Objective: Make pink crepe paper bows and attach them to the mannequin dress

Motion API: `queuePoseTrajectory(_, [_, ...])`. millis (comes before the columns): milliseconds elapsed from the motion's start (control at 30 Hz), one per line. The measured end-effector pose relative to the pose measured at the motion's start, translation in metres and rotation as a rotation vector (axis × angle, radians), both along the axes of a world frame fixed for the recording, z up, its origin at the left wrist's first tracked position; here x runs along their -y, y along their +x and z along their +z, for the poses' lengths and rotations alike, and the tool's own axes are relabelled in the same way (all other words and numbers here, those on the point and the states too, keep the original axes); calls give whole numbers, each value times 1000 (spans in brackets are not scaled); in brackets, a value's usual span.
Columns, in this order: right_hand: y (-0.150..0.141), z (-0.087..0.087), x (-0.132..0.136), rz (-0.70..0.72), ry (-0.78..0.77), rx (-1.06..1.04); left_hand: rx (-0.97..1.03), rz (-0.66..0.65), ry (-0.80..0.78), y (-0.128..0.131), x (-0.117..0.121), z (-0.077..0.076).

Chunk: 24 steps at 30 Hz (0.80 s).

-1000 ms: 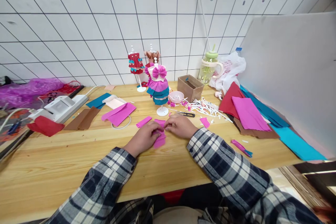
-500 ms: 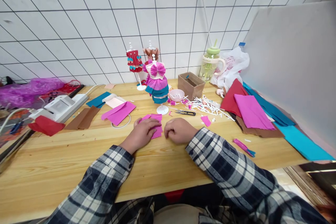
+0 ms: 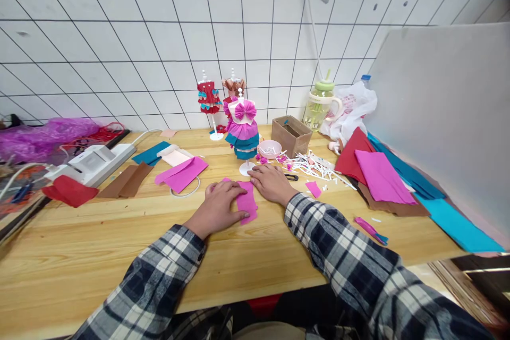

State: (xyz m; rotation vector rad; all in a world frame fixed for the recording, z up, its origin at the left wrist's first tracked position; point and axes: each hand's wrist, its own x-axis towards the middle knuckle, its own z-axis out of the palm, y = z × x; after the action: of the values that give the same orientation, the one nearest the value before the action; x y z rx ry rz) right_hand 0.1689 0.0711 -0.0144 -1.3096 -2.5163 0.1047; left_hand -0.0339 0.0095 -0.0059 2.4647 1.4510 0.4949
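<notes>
- Already, the dress [image 3: 243, 132] has its bow [image 3: 245, 110].
- Pink paper [image 3: 247, 204] lies flat, not joined on, between the surface's [image 3: 119, 260] front and back edges.
- Left grip [image 3: 217, 206] rests loosely on it; right grip [image 3: 274, 183], loose too, is beside it.

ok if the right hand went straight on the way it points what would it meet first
Most likely the white round stand base under the pink-and-teal dress. The right hand points at it from close by, though the view leaves unclear whether the fingertips already touch it.
</notes>
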Motion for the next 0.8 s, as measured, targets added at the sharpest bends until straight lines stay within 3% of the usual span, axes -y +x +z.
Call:
queuePoseTrajectory(167, [-8, -4, -18, -19, 32, -20, 2, 28, -30, -3, -1, -5])
queuePoseTrajectory(300, [-10, -4, -23, -15, 28, -47, 12, -24, -77, -2, 0, -1])
queuePoseTrajectory(467, [1, 5, -7, 8, 111, -189, -19, -75, -141, -2, 3, 2])
queuePoseTrajectory(600, [7, 7, 7, 155, -19, -85, -57, -93, -162, -3, 6, 5])
queuePoseTrajectory(800, [3, 1, 7, 21, -25, -66, -110, -135, -126, -2, 8, 12])
